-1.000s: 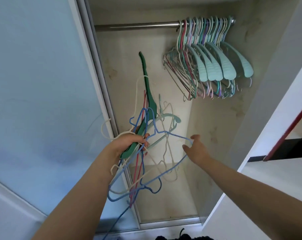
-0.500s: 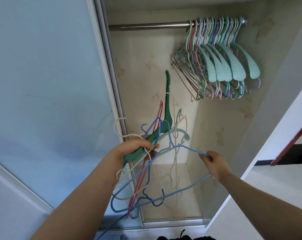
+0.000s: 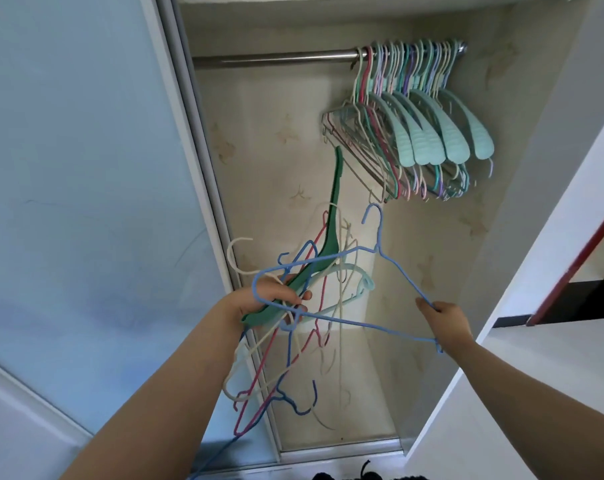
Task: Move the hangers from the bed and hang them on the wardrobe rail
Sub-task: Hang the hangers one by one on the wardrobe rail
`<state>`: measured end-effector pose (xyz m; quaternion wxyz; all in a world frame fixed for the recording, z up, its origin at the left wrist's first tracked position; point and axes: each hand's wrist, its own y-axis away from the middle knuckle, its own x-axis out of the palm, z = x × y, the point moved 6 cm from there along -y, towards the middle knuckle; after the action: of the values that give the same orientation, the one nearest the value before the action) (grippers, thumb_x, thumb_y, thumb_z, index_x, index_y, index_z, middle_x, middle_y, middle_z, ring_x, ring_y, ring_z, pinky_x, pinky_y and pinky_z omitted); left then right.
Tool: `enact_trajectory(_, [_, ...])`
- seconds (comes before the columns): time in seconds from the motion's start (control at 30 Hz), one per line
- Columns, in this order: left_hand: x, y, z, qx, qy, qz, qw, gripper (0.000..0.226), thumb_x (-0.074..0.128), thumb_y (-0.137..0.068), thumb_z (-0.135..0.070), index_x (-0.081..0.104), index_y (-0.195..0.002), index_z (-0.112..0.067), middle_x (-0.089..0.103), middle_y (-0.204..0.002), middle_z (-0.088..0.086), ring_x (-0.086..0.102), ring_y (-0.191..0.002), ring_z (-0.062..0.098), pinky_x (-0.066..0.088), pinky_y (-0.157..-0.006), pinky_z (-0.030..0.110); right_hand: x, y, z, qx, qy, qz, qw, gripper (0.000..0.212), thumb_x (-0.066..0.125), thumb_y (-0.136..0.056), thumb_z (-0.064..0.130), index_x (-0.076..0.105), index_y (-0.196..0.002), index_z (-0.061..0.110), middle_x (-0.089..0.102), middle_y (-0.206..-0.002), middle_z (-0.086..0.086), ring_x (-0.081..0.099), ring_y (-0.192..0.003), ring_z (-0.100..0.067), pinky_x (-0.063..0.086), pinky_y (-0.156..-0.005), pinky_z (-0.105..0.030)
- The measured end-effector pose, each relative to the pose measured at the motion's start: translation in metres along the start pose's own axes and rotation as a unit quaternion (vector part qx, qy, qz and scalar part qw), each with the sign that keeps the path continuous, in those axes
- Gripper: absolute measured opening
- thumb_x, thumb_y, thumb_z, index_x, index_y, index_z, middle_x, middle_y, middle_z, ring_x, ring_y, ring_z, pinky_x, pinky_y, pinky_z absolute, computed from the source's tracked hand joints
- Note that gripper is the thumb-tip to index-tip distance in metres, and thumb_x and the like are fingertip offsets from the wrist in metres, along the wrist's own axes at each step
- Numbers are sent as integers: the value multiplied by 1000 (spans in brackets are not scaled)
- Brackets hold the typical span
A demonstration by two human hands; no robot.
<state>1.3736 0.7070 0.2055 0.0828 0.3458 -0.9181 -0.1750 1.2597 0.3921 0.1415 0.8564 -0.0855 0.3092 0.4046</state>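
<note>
My left hand grips a tangled bundle of hangers: dark green, mint, red, cream and blue ones, hanging below the fist. My right hand pinches the right shoulder of a blue wire hanger, whose hook points up and whose left end still crosses the bundle at my left hand. Above, the metal wardrobe rail runs across the open wardrobe. Several hangers in mint, pink and purple hang packed at its right end.
A pale blue sliding door covers the left side, its frame beside my left hand. The wardrobe's right wall and a white panel close the right side. The rail's left half is bare. Dark objects lie at the bottom edge.
My right hand reached in and took hold of the blue hanger, then drew it up and to the right, partly out of the bundle. The left hand kept gripping the bundle.
</note>
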Motion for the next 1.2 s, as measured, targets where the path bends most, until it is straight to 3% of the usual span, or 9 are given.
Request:
enact_trajectory(0.1, [-8,0,-1,-1,-77,-31,997,26,81,-67,-26,65,-72,-7,63,-79,14,61,-72,21,53,-77,40,10,1,11,-23,-122,54,991,50,65,-86,44,30,-62,17,24,-59,-3,27,-53,-19,27,-55,-28])
enact_trajectory(0.2, [-11,-3,17,-48,12,-54,997,21,68,-67,-12,56,-82,-3,60,-62,10,58,-57,21,49,-55,29,17,1,33,-35,-202,107,973,43,58,-89,48,41,-67,15,31,-62,-3,34,-54,-17,41,-52,-28])
enact_trajectory(0.3, [-19,-8,30,-68,51,-81,993,11,62,-71,-8,54,-78,-4,56,-62,13,55,-55,24,48,-52,28,21,6,57,-64,-214,131,966,40,46,-98,41,56,-74,10,37,-66,-10,42,-51,-18,49,-45,-27])
enact_trajectory(0.6, [-29,-20,30,-80,64,-132,986,22,47,-88,1,51,-66,-1,59,-56,18,59,-44,28,49,-47,28,-5,31,135,-179,-274,-1,945,32,43,-101,26,63,-80,12,37,-49,-7,40,-42,-11,53,-47,-27])
enact_trajectory(0.73, [-30,-23,19,-61,97,-157,981,34,42,-91,1,52,-59,-1,55,-49,16,54,-40,25,47,-43,24,-16,35,175,-248,-203,-41,946,27,42,-101,24,67,-91,21,43,-58,-1,44,-54,-13,46,-53,-25])
enact_trajectory(0.9, [-42,-25,-5,-42,90,-214,972,27,52,-87,-3,58,-62,0,58,-57,15,57,-46,25,50,-52,29,-25,22,249,-324,-62,-108,938,34,35,-102,21,65,-114,9,60,-72,-12,54,-70,-29,32,-56,-32])
enact_trajectory(1.03, [-44,-23,-26,-2,96,-226,969,33,55,-85,-2,64,-53,-4,60,-59,17,57,-49,26,46,-62,34,-32,-1,307,-351,43,-174,919,32,36,-101,17,60,-109,-4,64,-85,-26,61,-79,-40,35,-59,-34])
enact_trajectory(1.1, [-44,-22,-32,13,105,-228,968,30,56,-84,-3,64,-56,-4,61,-59,16,57,-51,27,46,-62,34,-32,-11,329,-347,96,-177,916,27,38,-98,9,53,-117,-1,65,-90,-26,62,-84,-41,38,-61,-35])
enact_trajectory(1.2, [-43,-24,-37,28,128,-227,965,38,55,-85,-2,65,-48,-7,59,-56,14,57,-53,26,46,-61,33,-31,-18,349,-346,168,-166,908,48,40,-91,-1,40,-137,11,66,-94,-24,62,-87,-40,40,-62,-37])
